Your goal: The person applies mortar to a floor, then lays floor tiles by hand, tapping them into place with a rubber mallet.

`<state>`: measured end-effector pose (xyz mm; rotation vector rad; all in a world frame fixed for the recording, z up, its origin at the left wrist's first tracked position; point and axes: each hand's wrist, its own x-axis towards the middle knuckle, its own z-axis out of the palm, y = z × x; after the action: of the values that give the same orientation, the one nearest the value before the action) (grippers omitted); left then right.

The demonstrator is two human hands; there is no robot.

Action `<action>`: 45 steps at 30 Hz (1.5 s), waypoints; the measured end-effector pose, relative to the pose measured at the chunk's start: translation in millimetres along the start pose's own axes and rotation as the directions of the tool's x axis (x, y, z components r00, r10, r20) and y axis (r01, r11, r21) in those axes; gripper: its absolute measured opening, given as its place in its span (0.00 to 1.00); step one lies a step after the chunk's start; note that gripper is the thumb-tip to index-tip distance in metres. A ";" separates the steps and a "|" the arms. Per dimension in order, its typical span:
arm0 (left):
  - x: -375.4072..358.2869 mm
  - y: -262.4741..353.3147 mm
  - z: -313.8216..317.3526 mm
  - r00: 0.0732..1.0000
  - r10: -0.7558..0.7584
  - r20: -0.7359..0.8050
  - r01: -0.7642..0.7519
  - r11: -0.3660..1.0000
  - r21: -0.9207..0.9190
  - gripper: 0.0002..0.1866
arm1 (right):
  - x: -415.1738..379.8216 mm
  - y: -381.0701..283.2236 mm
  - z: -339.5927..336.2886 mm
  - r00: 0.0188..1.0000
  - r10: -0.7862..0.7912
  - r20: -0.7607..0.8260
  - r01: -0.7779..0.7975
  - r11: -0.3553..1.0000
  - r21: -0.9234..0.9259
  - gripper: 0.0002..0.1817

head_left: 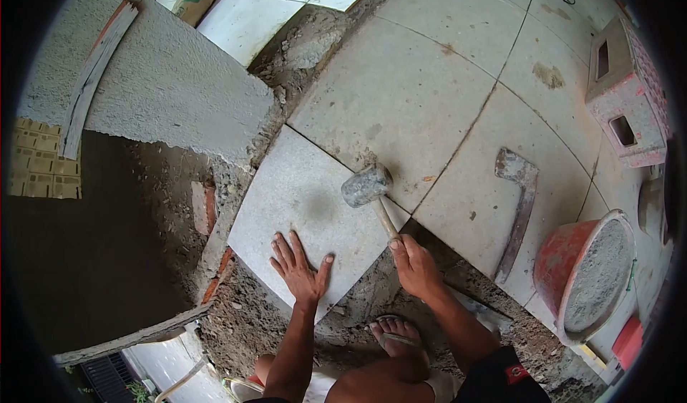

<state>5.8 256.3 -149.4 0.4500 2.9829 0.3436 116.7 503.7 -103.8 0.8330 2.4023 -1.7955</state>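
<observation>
My left hand [302,273] lies flat with fingers spread on a light grey tile [286,188]. That tile borders the larger laid tiles and has a dark round smudge near its middle. My right hand [416,265] is wrapped round the wooden handle of a mallet [367,185]. The mallet's grey, worn head is over the tile's upper right edge; whether it touches the tile I cannot tell.
Right of the mallet, a hatchet-like tool [521,210] lies on the laid tiles [408,88]. Beyond it are a red bucket of grey powder [565,267] and a pink-and-grey box-like object [626,95]. Rough soil [243,324] and a dark pit [107,260] lie left.
</observation>
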 end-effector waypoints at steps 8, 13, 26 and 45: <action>-1.7 -6.4 -0.3 1.000 0.029 0.005 -0.029 1.000 -0.002 0.60 | -36.9 21.2 -12.1 0.997 0.012 -0.075 -0.016 0.999 -0.051 0.19; -6.1 -9.3 -0.1 0.999 0.043 0.002 -0.043 0.999 -0.010 0.61 | -47.5 11.2 -29.8 0.999 0.008 -0.045 -0.016 0.985 -0.172 0.18; -2.3 -9.7 -0.7 0.999 0.054 -0.006 -0.054 0.999 -0.007 0.61 | -61.5 19.5 -39.1 0.998 0.038 -0.050 -0.044 0.991 -0.127 0.19; 10.3 3.2 -5.0 0.995 -0.091 0.032 0.091 0.996 0.017 0.63 | -38.4 -16.4 3.4 0.860 -0.500 -0.104 0.445 0.834 -0.326 0.17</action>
<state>-3.8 261.3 -144.5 0.3165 2.9643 0.3013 141.6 482.3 -77.7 0.4041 3.1181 -1.4581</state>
